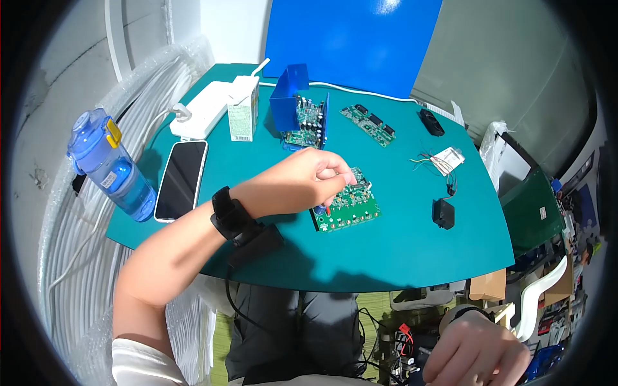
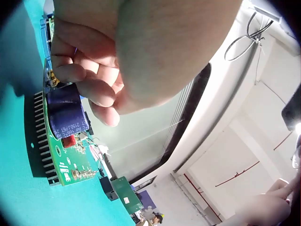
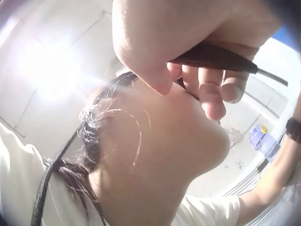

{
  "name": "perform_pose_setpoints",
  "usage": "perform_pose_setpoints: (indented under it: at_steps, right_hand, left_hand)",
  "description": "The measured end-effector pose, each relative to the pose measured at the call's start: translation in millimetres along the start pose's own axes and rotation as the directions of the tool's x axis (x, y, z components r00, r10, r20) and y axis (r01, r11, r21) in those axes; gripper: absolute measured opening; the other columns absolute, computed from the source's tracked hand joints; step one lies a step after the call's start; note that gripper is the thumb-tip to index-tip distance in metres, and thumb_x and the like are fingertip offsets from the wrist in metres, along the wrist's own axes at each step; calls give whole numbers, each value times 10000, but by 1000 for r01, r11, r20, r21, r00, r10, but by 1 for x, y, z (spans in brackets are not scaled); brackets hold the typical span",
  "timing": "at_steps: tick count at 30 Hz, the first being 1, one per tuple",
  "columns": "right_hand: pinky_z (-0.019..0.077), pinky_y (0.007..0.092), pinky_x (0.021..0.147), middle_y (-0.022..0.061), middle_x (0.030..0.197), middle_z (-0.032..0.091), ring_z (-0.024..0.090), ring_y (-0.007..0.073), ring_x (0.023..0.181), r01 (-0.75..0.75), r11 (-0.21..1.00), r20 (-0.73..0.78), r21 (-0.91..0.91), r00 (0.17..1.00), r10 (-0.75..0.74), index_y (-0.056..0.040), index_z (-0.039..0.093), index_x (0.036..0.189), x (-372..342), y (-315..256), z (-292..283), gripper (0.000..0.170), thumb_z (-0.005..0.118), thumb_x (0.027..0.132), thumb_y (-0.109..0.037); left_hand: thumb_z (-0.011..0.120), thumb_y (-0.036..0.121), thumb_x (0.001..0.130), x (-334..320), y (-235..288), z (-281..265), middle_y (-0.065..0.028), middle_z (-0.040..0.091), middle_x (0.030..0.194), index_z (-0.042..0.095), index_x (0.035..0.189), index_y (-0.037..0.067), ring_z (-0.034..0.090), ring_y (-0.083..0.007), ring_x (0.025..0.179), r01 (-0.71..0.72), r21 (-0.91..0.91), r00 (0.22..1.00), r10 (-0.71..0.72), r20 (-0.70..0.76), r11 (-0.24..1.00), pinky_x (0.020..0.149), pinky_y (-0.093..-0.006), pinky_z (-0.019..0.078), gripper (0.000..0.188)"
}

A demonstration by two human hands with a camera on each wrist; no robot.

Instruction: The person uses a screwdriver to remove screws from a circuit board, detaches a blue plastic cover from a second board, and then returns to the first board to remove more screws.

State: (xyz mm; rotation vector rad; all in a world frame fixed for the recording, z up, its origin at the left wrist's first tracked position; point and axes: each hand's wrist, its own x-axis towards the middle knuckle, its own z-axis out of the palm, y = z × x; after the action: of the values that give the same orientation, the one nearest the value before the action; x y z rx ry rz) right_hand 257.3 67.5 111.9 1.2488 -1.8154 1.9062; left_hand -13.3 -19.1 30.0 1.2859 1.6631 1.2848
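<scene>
On the green table lies a green circuit board [image 1: 347, 215]. My left hand [image 1: 306, 180] reaches over it with curled fingers, thumb and fingertips at its far right part. In the left wrist view the left hand [image 2: 89, 75] is close beside the board's dark blue capacitors [image 2: 68, 113], and a row of metal pins [image 2: 40, 141] lines its edge. My right hand [image 1: 479, 350] is off the table at the lower right. In the right wrist view it grips a tool with a dark brown tapered handle [image 3: 214, 57] and a thin metal shaft [image 3: 273, 77].
Toward the back stand a board with a blue cover [image 1: 290, 96], a white carton [image 1: 243, 109] and a power strip [image 1: 203, 109]. A phone [image 1: 181, 180] and a water bottle [image 1: 112, 167] are left. Another circuit board [image 1: 369, 124] and a black box [image 1: 443, 213] with wires lie right.
</scene>
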Motion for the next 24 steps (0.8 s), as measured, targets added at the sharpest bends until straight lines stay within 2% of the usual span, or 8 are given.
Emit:
perform_pose_setpoints:
  at_steps: [5,12,14,15,16,17,20,24]
  right_hand:
    - [309,271,384,181,851,689,434,139,417,55,997,128,-49,991,-49,-16,522,1001,-4,5,-4,97,608,991,-60]
    - [330,269,389,214,1046,742,484,161,431,22,995,137,-99,991,-8,-23,528,1043,-14,-1,-12,146,644,982,-89]
    - [379,282,401,211,1044,744,548,192,460,136,966,-75,-222,985,-156,-47,547,1077,-19,7,-9,180,670,981,-135]
    - [505,355,482,215,1040,747,598,211,505,10,992,96,-128,995,3,-93,557,1101,-18,-3,-31,225,658,1006,-270]
    - [550,435,552,349,834,679,673,366,617,32,993,226,-112,974,-6,-44,407,776,-5,-9,-53,255,531,996,-13]
    - [550,435,552,349,834,679,673,366,617,36,993,222,-114,975,-10,-44,407,776,-5,-6,-55,255,531,996,-13]
    - [467,267,495,79,644,653,605,104,501,18,985,-494,-171,864,-102,-98,335,1105,-13,13,-61,129,376,1120,-219]
    - [375,302,609,33,746,471,438,156,649,-16,1000,-713,-11,701,4,-116,498,915,6,32,-119,394,334,1114,-414]
  left_hand:
    - [578,183,1042,1,-2,1,-13,630,825,688,1129,-13,589,-76,698,-16,4,1000,16,-6,1000,642,-253,487,242]
    - [597,189,1024,1,9,-5,-2,627,852,662,1174,-8,583,-52,719,-8,-148,999,2,-44,989,650,-233,483,257]
    - [618,197,1010,4,2,-2,26,616,860,627,1233,-14,585,-34,742,3,-64,993,-11,-116,998,664,-218,481,307]
    - [618,197,1010,2,7,1,26,616,860,627,1233,-14,585,-34,742,2,-58,993,-9,-115,998,664,-218,481,307]
    - [637,216,1001,-1,14,5,0,625,931,613,1255,-13,602,-70,826,41,-9,992,-42,-122,999,733,-242,492,343]
    - [655,235,992,-3,18,9,-25,634,1001,599,1276,-13,620,-107,911,81,42,989,-74,-130,996,802,-265,504,382]
    - [700,285,964,-7,9,22,-117,593,1209,577,1313,-2,579,-228,1161,-118,474,969,204,-136,873,974,-349,472,468]
    - [784,355,887,-15,14,28,-159,483,1391,473,1450,69,448,-338,1363,-91,646,989,145,-31,758,1086,-417,408,704]
